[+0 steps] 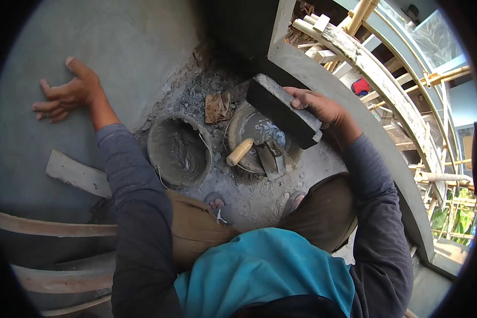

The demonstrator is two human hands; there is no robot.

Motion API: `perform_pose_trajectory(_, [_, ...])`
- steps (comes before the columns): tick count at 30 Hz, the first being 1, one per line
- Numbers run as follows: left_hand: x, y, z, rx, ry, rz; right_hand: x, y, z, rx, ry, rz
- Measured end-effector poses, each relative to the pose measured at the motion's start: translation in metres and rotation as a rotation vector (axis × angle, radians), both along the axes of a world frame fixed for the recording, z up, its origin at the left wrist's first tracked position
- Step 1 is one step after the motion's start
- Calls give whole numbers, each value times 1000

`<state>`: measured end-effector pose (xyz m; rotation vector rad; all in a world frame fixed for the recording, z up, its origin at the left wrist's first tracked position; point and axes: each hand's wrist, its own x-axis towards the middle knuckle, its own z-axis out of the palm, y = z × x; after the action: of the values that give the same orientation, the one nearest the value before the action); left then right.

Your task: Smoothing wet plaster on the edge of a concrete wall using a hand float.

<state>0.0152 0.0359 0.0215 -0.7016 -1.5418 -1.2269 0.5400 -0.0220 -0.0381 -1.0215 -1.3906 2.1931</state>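
My left hand [69,91] is open, fingers spread against the smooth grey wall [127,47] on the left. In my right hand [323,108] is a dark grey, mortar-smeared rectangular block [278,108], tilted above a round tub [240,127] of cloudy water. My fingers grip the block at its far right edge; their tips are partly hidden. Across the tub's near rim lies a trowel [273,159] with a pale wooden handle. Left of the tub stands a bucket [153,143] coated inside with wet grey mortar.
A brown scrap [218,108] lies among crumbled mortar beyond the containers. Boards [78,174] lean at the left. My sandalled feet [217,204] stand close to the bucket and tub. A low curved wall [365,127] bounds the right side, with bamboo scaffolding [434,79] past it.
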Motion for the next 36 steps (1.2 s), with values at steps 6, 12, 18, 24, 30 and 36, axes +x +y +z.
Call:
perform_pose_trajectory(6, [6, -9, 10, 33, 44, 33, 0, -3, -3, 224, -1, -29])
perform_pose_trajectory(12, [3, -25, -12, 7, 82, 205, -19, -19, -29, 1140, -1191, 613])
perform_pose_trajectory(18, [1, -33, -3, -39, 113, 197, -8, -10, 6, 1070, -1108, 395])
perform_pose_trajectory(24, [-12, -48, 1, -54, 160, 242, -2, 47, 54, 1031, -35, -500])
perform_pose_trajectory(30, [-31, -72, -16, -216, 9, 286, -2, 134, 125, 1505, -392, -947])
perform_pose_trajectory(36, [-43, -76, -26, -281, 97, 300, -24, 165, 162, 1528, -409, -975])
